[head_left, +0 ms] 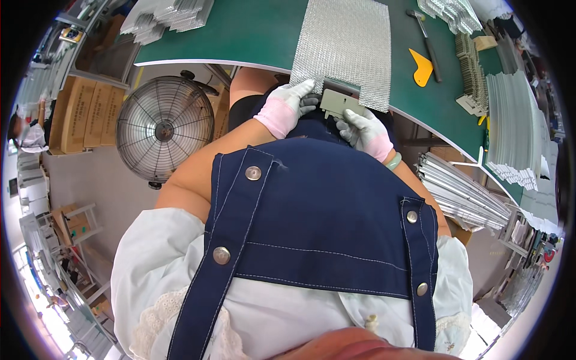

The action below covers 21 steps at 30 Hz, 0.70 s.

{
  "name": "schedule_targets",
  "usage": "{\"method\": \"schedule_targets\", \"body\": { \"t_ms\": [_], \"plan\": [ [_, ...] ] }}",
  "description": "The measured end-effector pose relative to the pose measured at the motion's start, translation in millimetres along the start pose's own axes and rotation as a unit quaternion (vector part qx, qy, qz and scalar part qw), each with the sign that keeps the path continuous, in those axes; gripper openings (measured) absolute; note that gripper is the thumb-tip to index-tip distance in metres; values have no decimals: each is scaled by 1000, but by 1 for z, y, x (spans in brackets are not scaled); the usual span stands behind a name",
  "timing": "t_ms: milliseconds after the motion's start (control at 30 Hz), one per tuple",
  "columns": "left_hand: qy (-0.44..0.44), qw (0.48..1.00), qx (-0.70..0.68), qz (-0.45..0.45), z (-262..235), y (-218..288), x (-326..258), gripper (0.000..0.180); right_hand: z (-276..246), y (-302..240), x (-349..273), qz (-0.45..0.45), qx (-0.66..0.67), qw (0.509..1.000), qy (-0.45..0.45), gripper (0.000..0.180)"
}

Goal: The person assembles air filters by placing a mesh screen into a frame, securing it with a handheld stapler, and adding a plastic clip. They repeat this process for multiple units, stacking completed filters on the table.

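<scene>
A silvery, fine-textured mesh sheet (pixel 345 42) lies on the green table and hangs past its near edge. My left hand (pixel 287 109), in a white and pink glove, is closed at the sheet's near left corner, its fingertips bent against the edge. The gloved right hand (pixel 367 131) pinches a small grey-beige plate (pixel 339 104) with tabs on its lower side and little slots. That plate sits at the sheet's near edge, over a dark rectangular gap or strip. Part of the right fingers is hidden beneath the plate.
On the green table (pixel 252 42) lie a hammer (pixel 429 51), a yellow scraper (pixel 423 67) and stacks of thin metal fins (pixel 510 120). A round floor fan (pixel 164 131) stands left, beside cardboard boxes (pixel 87 114). More metal strips (pixel 459 195) lean below the table's right side.
</scene>
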<state>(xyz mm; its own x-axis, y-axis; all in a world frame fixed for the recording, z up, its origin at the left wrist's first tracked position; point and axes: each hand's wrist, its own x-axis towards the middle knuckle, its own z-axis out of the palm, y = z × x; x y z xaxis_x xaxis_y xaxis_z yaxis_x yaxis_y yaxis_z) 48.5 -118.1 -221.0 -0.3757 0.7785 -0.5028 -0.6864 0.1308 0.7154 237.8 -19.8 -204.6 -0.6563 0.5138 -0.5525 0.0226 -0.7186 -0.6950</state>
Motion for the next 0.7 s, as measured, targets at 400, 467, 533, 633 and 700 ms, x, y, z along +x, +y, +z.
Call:
{"method": "schedule_targets", "body": {
  "t_ms": [400, 467, 533, 633, 700],
  "plan": [
    [-65, 990, -116, -54, -9, -9, 10, 42, -2, 4, 8, 6, 33, 999, -25, 36],
    [-49, 991, -107, -66, -11, -10, 14, 43, -5, 3, 6, 7, 40, 999, -28, 36],
    [-66, 991, -104, -49, -12, -11, 14, 44, -3, 2, 4, 6, 24, 1000, -18, 35],
    [-61, 994, -79, -38, -12, -11, 12, 42, 0, 3, 7, 1, 13, 1000, -14, 35],
    [-59, 995, -65, -39, -12, -10, 12, 38, 2, 4, 9, -3, 10, 1000, -17, 34]
  ]
}}
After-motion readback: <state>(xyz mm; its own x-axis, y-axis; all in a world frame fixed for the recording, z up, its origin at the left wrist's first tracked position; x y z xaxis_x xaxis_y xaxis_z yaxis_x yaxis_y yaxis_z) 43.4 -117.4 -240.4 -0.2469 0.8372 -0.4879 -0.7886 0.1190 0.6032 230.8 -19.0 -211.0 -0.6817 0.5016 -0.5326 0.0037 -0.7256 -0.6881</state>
